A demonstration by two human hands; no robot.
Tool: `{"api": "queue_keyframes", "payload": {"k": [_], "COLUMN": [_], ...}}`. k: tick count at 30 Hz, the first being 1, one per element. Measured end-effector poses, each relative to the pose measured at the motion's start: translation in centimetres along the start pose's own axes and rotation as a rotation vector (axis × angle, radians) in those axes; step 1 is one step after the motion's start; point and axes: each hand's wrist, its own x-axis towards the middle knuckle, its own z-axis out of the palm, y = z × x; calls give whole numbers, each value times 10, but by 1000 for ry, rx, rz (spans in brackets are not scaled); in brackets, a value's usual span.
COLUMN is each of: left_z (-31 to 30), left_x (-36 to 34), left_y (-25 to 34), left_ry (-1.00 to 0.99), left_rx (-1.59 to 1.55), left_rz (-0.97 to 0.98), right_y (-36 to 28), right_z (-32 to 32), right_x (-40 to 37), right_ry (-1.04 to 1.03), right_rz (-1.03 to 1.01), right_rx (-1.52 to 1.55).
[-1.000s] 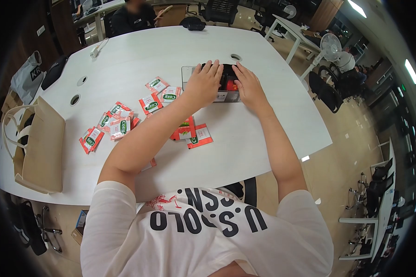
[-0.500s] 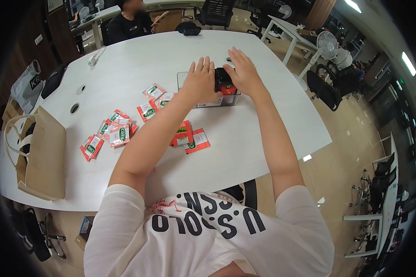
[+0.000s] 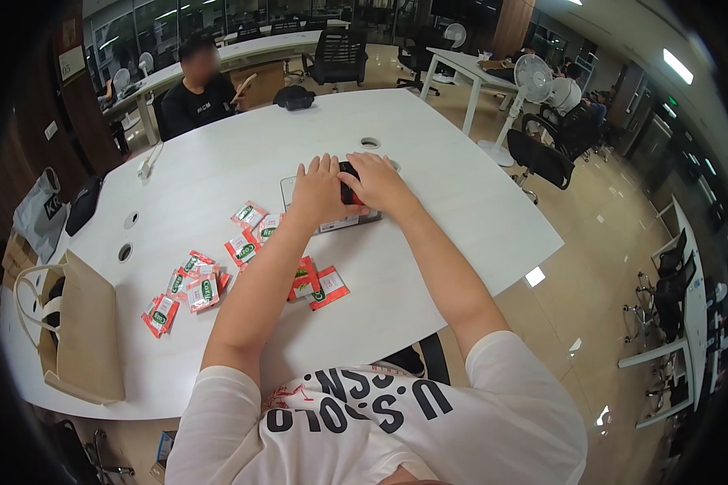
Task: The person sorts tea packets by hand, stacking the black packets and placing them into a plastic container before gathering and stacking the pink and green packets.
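A clear, open-topped box [image 3: 350,223] stands on the white table, partly hidden by my hands and forearms. Over its left part lies my left hand [image 3: 319,194], fingers stretched out and slightly apart, the thumb near the front wall. My right hand [image 3: 378,183] covers the right part, thumb and fingers bent around a black-and-red pack [image 3: 349,184] between the hands. How far the pack sits inside the box is hidden. Nearer to me, several red-and-white Cozy sachets lie loose: a small pile [image 3: 204,293], an upper group [image 3: 249,215], and a pair [image 3: 329,288] beside my left forearm.
A beige tote bag [image 3: 85,331] stands at the table's left edge, with a black pouch [image 3: 84,205] behind it. A white adapter [image 3: 144,170] and a black case [image 3: 294,98] lie farther back. Another person [image 3: 198,97] sits across the table. A fan [image 3: 534,78] stands beyond it.
My hands have moved closer together over the box, and the right thumb and fingers have bent around the black-and-red pack. The camera view has tilted up, so everything sits lower.
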Motion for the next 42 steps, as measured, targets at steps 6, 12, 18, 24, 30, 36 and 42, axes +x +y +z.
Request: {"api": "queue_keyframes", "payload": {"k": [6, 12, 18, 24, 30, 36, 42], "left_z": [2, -43, -105, -185, -180, -112, -78], "left_x": [-13, -21, -37, -88, -164, -254, -281], "left_y": [3, 0, -24, -85, -148, -176, -197], "left_ry": [91, -29, -15, 637, 401, -165, -221], "left_rx": [-8, -173, -755, -678, -483, -164, -305], "left_rz": [47, 74, 54, 152, -110, -291, -287], "right_y": [-1, -12, 7, 22, -25, -106, -187], "right_z": [-17, -70, -93, -88, -81, -33, -15], "right_x": [-11, -9, -11, -9, -10, -23, 9], "right_ry": [-108, -253, -42, 601, 552, 46, -501], "right_rz": [19, 25, -84, -386, -463, -599, -483], "right_rx": [-61, 17, 28, 68, 203, 304, 231]}}
